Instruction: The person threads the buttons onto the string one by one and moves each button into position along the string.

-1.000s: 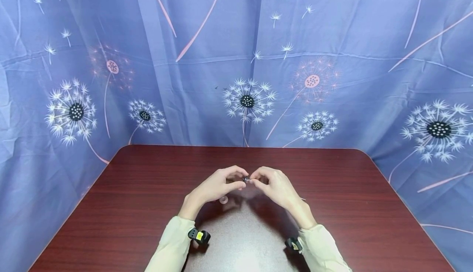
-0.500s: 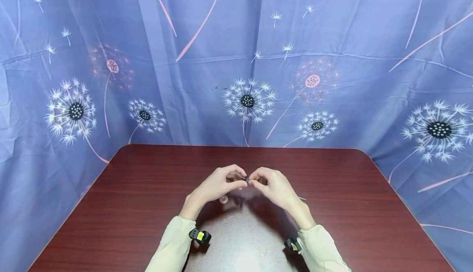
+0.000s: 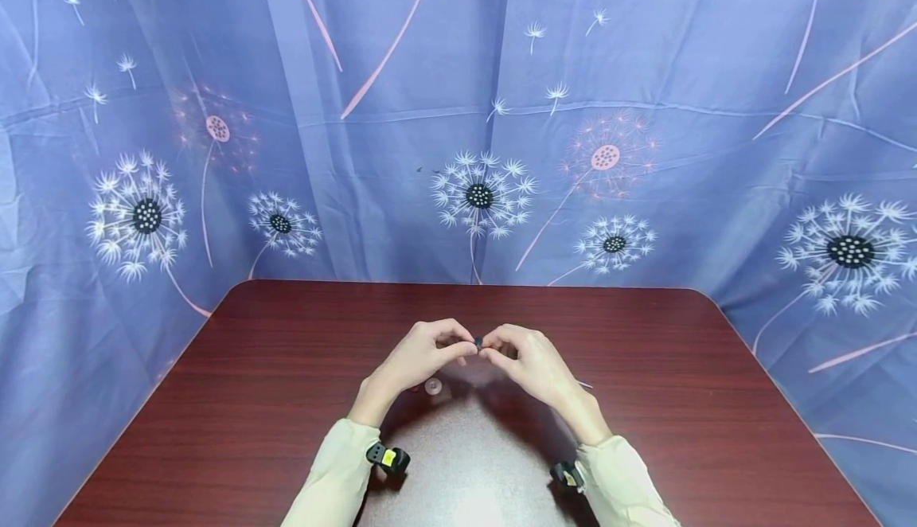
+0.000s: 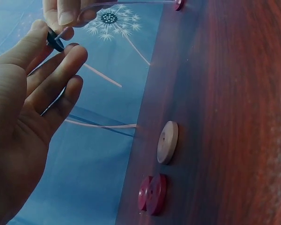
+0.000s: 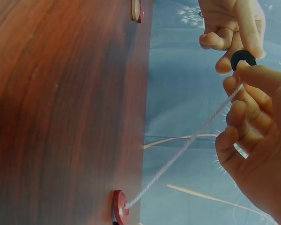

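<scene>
In the head view my left hand (image 3: 419, 356) pinches a small dark button (image 5: 239, 58) between thumb and fingers. Facing it, my right hand (image 3: 533, 360) pinches a thin white cord (image 5: 187, 143) near its end. The left wrist view has the cord's tip meeting the face of the dark button; whether it passes through is hidden by the fingers. From the right fingers the cord slants down to a red button (image 5: 121, 207), where it enters the middle. Both hands are close together, raised over the table.
On the wood-grained table (image 3: 286, 431) by my left forearm stand a beige button (image 4: 167, 143) and two red buttons (image 4: 152, 193), one against the other. A blue curtain with dandelion prints (image 3: 387, 193) surrounds the table's back and sides.
The gap between the hands has shrunk: the cord's bare tip showed between them earlier, and now the dark button sits at the right fingertips. My left fingers have shifted slightly on the button.
</scene>
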A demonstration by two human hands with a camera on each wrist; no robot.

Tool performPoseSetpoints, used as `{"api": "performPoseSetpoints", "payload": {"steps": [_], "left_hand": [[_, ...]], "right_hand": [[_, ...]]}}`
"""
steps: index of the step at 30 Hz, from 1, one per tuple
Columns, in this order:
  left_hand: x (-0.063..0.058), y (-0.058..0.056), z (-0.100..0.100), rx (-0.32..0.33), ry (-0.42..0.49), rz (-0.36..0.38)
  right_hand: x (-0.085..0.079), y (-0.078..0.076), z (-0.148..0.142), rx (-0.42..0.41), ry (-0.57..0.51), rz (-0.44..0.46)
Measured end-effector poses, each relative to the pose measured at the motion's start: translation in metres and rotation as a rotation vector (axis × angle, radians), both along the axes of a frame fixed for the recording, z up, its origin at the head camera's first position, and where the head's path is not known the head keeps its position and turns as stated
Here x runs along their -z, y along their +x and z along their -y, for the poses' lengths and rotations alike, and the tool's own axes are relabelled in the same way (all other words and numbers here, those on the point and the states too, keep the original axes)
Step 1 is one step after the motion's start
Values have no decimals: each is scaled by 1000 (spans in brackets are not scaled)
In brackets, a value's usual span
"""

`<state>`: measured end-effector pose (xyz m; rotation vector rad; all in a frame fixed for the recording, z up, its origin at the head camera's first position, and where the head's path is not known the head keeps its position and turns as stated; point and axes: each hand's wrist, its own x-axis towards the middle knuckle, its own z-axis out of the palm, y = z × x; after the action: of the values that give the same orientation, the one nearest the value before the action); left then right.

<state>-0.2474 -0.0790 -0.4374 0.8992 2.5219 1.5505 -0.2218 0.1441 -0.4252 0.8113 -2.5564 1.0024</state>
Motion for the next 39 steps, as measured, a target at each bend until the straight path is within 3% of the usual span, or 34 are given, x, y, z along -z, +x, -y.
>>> {"api": "performPoseSetpoints", "payload": {"steps": [14, 24, 33, 39], "left_hand": [[-1, 1, 0, 2, 22, -43], [0, 1, -1, 31, 67, -13], [-1, 1, 1, 45, 7, -60], [-1, 2, 3, 52, -1, -46]], "right_hand": [[-2, 0, 0, -7, -20, 76], [-2, 0, -1, -37, -1, 79], [-3, 0, -4, -38, 16, 64], [-3, 0, -4, -40, 16, 53]]}}
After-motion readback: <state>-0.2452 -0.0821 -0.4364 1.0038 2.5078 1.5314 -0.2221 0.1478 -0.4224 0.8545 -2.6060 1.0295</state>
